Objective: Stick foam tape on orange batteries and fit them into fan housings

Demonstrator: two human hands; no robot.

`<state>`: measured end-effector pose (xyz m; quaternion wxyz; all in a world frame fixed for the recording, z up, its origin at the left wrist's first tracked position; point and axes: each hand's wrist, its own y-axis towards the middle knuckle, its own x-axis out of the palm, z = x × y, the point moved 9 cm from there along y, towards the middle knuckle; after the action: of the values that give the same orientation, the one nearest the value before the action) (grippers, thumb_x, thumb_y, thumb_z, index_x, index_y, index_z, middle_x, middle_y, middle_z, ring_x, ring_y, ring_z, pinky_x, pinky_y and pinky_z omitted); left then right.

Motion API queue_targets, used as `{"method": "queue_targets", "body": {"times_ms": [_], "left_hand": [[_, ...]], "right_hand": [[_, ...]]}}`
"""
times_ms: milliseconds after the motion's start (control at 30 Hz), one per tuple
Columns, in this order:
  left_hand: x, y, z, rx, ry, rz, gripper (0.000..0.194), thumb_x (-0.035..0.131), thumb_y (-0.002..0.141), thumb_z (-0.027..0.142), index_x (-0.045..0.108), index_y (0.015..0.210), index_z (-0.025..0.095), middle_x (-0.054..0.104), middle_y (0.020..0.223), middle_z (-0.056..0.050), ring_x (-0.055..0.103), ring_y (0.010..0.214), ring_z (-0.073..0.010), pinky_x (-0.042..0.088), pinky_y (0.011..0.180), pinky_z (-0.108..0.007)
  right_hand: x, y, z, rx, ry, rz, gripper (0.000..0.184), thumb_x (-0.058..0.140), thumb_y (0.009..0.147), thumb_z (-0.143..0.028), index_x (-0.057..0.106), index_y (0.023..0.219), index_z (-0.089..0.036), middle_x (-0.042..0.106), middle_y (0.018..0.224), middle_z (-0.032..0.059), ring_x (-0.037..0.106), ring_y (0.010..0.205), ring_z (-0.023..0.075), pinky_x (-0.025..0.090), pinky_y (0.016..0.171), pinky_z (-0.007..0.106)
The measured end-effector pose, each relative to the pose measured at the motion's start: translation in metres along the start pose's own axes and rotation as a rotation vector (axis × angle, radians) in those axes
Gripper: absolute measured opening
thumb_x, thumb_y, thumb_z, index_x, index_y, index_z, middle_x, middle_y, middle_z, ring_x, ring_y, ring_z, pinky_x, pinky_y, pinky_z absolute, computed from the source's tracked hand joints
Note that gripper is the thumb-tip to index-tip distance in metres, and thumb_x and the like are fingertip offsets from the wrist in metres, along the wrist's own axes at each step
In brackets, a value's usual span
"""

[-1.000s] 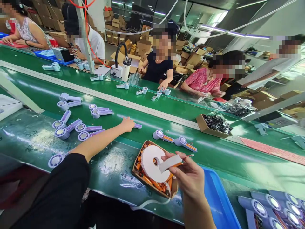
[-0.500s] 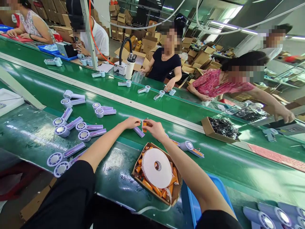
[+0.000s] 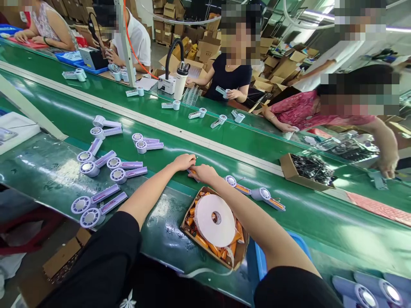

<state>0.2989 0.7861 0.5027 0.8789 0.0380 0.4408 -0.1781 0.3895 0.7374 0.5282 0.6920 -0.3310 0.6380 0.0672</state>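
My left hand (image 3: 183, 162) and my right hand (image 3: 203, 173) meet on the green belt (image 3: 64, 111), both closed over a small purple fan part with an orange piece that is mostly hidden under the fingers. Just below them a cardboard box (image 3: 238, 256) holds orange batteries, with a white tape roll (image 3: 208, 217) lying on top. Two purple fans with orange inserts (image 3: 237, 185) (image 3: 267, 198) lie to the right of my hands. Several purple fans (image 3: 112, 164) lie in a group to the left.
Several people work across the line; one reaches an arm (image 3: 382, 141) over the belt at the right. A box of dark parts (image 3: 287, 169) sits at the belt's middle divider. A blue tray (image 3: 261, 263) and more fans (image 3: 369, 295) are at the lower right.
My right hand left the tape roll and came up to meet my left hand at the purple part. Both hands have since lowered onto the belt, pressed over it. The view shifted slightly.
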Motion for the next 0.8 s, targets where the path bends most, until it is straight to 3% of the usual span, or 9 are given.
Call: {"method": "queue_targets", "body": {"times_ms": [200,333,400,567,800], "left_hand": [[-0.002,0.004,0.007,-0.01,0.003,-0.006,0.034,0.063,0.106,0.047,0.07,0.118,0.016,0.072,0.117,-0.008,0.069,0.106,-0.0219,0.058,0.099,-0.045],[0.0,0.008,0.01,-0.011,-0.01,-0.014,0.034,0.064,0.106,0.046,0.07,0.12,0.016,0.073,0.118,-0.009,0.07,0.108,-0.0222,0.059,0.1,-0.046],[0.003,0.009,0.011,-0.016,-0.022,-0.022,0.033,0.065,0.106,0.045,0.07,0.12,0.015,0.073,0.118,-0.009,0.071,0.106,-0.0217,0.06,0.098,-0.045],[0.006,0.011,0.013,-0.04,-0.02,-0.015,0.032,0.066,0.105,0.043,0.07,0.121,0.015,0.072,0.122,-0.009,0.07,0.111,-0.023,0.06,0.101,-0.047],[0.011,0.015,0.021,-0.008,-0.058,-0.058,0.03,0.065,0.106,0.042,0.071,0.115,0.015,0.074,0.112,-0.007,0.072,0.102,-0.0204,0.061,0.096,-0.044]], "right_hand": [[-0.017,-0.003,-0.004,-0.041,-0.068,-0.015,0.04,0.048,0.11,-0.042,0.074,0.136,-0.027,0.078,0.126,0.0151,0.073,0.117,0.031,0.054,0.1,0.038],[-0.028,-0.016,0.004,-0.02,-0.093,0.023,0.04,0.046,0.109,-0.032,0.08,0.124,-0.019,0.078,0.12,0.0193,0.072,0.117,0.033,0.053,0.101,0.039],[-0.027,-0.022,0.008,-0.01,-0.093,0.039,0.042,0.043,0.11,-0.033,0.08,0.123,-0.018,0.079,0.118,0.0194,0.073,0.114,0.0329,0.053,0.099,0.038],[-0.015,-0.023,0.008,-0.018,-0.063,0.075,0.046,0.051,0.109,-0.043,0.064,0.15,-0.026,0.078,0.13,0.0119,0.073,0.117,0.0292,0.053,0.096,0.033],[-0.019,-0.029,0.022,-0.018,-0.065,0.077,0.037,0.051,0.109,-0.041,0.078,0.132,-0.028,0.081,0.121,0.01,0.073,0.117,0.03,0.053,0.098,0.033]]}}
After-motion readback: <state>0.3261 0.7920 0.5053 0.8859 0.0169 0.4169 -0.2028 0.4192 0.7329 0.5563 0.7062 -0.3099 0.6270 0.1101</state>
